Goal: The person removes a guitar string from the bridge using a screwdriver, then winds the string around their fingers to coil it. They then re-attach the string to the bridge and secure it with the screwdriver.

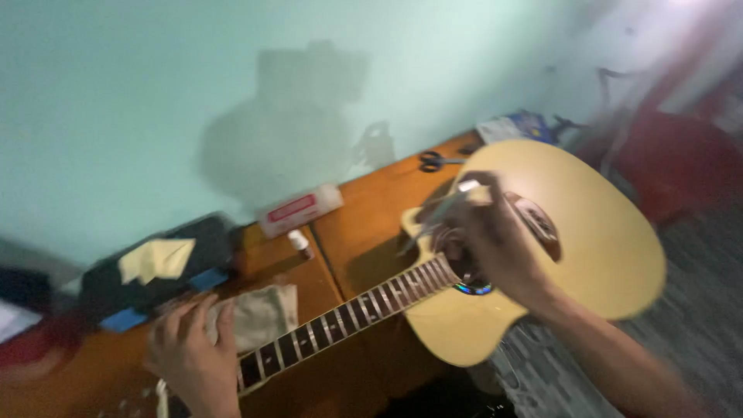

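**Holding an acoustic guitar across a wooden table**

Gripping is observed at both hands. The left hand (190, 356) is closed around the neck (348, 313) of the acoustic guitar (588, 232), near the lower end of the dark fretboard, with the fingers curled over its top edge. The right hand (491, 240) is placed over the sound hole area and is clenched on a slim metal tool (441, 210), which points up and to the left; the tool's exact kind cannot be told because of motion blur.

The guitar is laid face up, its pale yellow body overhanging the right end of the orange-brown wooden table (364, 232) and its neck running down-left across the table top. A beige cloth (263, 313) is seen just beside the left hand, under the neck.

Further out, a white bottle with a red label (300, 209) is lying on its side near the wall, with a small vial (299, 242) just in front of it. A dark bag (166, 263) with a yellow cloth (155, 259) on it is noted at the left. Scissors (435, 161) are lying at the far edge of the table, behind the guitar body. A pale green wall (155, 93) is recorded behind the table, and a red chair (677, 166) stands at the right.
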